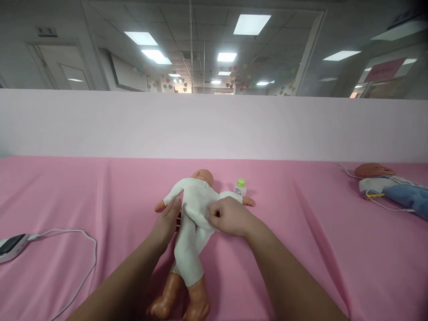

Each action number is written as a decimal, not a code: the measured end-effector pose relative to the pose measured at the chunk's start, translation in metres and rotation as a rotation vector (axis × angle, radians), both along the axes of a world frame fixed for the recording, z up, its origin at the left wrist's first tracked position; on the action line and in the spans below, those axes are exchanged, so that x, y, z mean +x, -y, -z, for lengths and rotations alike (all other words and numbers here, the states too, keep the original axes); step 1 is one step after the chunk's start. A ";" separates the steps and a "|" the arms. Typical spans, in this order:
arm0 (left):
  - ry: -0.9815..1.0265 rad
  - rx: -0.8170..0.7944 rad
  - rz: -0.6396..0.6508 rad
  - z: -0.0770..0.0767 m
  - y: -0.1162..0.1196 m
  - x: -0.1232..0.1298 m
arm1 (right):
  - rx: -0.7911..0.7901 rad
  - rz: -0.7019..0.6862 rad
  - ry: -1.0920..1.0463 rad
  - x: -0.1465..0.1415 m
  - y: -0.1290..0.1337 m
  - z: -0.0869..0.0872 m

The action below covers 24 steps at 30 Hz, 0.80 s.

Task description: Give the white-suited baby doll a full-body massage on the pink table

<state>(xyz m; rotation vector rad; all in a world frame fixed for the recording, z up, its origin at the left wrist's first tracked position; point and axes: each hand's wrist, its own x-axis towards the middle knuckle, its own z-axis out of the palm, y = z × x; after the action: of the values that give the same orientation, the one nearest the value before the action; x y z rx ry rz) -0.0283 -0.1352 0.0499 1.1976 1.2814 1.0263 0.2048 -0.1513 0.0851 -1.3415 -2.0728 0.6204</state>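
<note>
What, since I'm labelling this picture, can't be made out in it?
All in the head view:
Right hand: whether it grips, hidden by its curled fingers.
Left hand: some fingertips, hidden by the white-clothed doll.
Bottle: label wording, too small.
White device: cut off, left edge.
Blue-clothed doll: lower part, right edge.

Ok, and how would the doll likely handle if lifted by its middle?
The doll would probably sag at the hips, since its legs cross loosely below a creased, soft-looking white body. Its glossy feet look like stiff plastic, so they may dangle and swing rather than bend.
</note>
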 end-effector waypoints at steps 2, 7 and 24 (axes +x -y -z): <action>-0.070 0.023 0.040 0.000 0.018 -0.010 | -0.096 -0.208 -0.047 -0.001 0.013 -0.007; 0.021 -0.123 0.165 0.000 0.045 -0.016 | -0.145 -0.407 -0.044 -0.015 0.023 -0.010; 0.233 -0.180 0.080 -0.010 0.025 -0.044 | -0.014 -0.498 0.109 -0.043 0.012 0.029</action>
<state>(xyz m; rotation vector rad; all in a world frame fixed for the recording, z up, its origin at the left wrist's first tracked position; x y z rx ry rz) -0.0725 -0.1605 0.0601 0.9549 1.1087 0.9411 0.1617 -0.1633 0.0561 -0.8762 -2.5172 0.7801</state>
